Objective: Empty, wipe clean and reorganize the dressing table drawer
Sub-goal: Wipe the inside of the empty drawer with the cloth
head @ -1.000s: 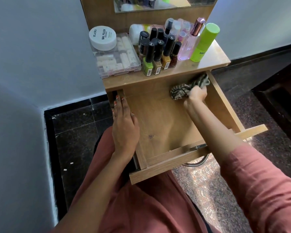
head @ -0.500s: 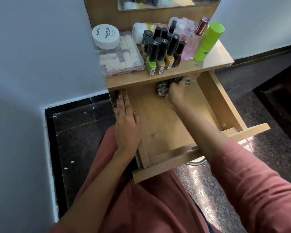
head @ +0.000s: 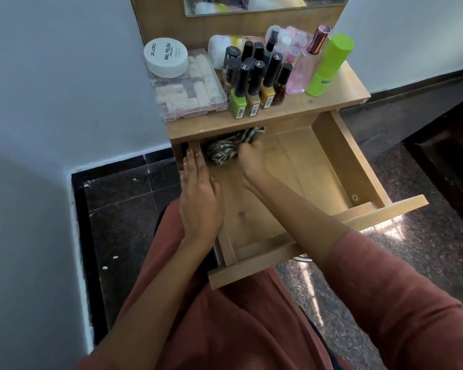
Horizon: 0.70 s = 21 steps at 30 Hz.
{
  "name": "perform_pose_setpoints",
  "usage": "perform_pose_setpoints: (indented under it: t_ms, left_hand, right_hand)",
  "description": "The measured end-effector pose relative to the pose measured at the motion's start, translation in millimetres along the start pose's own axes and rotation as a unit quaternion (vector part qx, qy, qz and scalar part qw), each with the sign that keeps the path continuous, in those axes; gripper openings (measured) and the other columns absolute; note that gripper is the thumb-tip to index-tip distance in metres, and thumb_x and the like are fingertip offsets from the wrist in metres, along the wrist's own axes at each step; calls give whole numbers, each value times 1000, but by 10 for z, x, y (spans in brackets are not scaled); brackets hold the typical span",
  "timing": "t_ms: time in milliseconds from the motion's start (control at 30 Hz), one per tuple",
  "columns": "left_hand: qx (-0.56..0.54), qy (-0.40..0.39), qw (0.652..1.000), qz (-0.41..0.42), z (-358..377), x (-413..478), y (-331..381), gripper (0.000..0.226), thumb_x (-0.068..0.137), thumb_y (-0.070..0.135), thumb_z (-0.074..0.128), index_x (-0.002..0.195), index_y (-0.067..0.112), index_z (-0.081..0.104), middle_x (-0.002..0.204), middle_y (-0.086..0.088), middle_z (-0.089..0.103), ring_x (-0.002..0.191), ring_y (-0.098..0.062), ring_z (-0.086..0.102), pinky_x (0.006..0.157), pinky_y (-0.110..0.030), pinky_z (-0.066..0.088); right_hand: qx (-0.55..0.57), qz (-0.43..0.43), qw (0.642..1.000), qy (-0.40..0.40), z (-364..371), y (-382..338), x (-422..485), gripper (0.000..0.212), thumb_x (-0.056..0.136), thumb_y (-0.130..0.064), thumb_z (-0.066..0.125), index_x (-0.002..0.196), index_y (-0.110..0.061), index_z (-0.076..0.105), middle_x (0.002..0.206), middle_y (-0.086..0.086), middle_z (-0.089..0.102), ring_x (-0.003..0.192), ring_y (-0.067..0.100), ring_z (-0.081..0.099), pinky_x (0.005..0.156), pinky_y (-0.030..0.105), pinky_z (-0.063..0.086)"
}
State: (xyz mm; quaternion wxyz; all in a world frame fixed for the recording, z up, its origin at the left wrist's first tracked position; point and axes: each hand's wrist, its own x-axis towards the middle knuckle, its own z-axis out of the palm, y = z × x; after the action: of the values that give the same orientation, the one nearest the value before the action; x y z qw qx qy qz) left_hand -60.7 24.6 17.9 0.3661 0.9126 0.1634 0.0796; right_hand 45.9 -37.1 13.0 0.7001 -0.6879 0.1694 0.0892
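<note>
1. Location: the cloth [head: 222,152] lay bunched on the floor of the open drawer [head: 358,161], in its rear left corner, with one end tucked under the front edge of the table [head: 292,110].
2. Right grip [head: 251,158]: the fingers were curled onto the right side of the cloth and held it as a wad. Motion blur hid the exact finger placement.
3. Left grip [head: 199,198]: the hand lay flat with straight fingers along the drawer's left wall. It held nothing and appeared to steady the drawer.
4. Cloth handling, by judgement: the patterned dark-and-pale fabric looked soft, light and limp. It was best taken at the middle of the wad, so that a thick pad sat under the palm. A loose tail could snag under the table edge.
5. Drawer: the walls and floor were flat wood-grain board, stiff, matte and smooth, with square inner corners where dust probably collects. Emptying was judged complete and wiping was the step in hand.
6. Items on the table awaiting return:
   - The nail polish bottles [head: 251,84] were small square bottles with tall black caps. They were judged fragile and top-heavy, best taken by the body.
   - The clear box [head: 187,89] looked like rigid plastic and carried a round white jar [head: 166,57].
   - The green bottle [head: 329,65] and the pink bottle [head: 305,68] were tall, smooth and possibly slippery.
</note>
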Motion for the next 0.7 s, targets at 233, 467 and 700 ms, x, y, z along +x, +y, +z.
perform_pose_setpoints:
  t_ms: [233,467,700]
  left_hand:
    - [0,-6,1000,-5,11,15,-2,54,97,14,31,147,13,9,157,-3,6,144,-17,6,112,-43,31]
    - [-10,-7,1000,-14,36,5,-6,55,97,15,31,147,15,9,157,0,5,144,-17,7,104,-46,40]
    - [-31,-6,999,-20,38,5,-2,55,97,15,31,147,18,8,157,2,4,144,-16,6,108,-45,36]
  right_hand:
    - [47,15,997,61,-519,-230,270,33,91,6,35,123,8,45,122,23,55,106,30,58,90,32,48]
    - [45,-4,985,167,-927,-358,591,47,89,11,26,132,0,41,121,16,56,96,18,54,84,22,47]
    - [24,-27,995,95,-426,-294,235,54,90,10,26,142,-4,23,141,12,40,120,19,43,88,15,37]
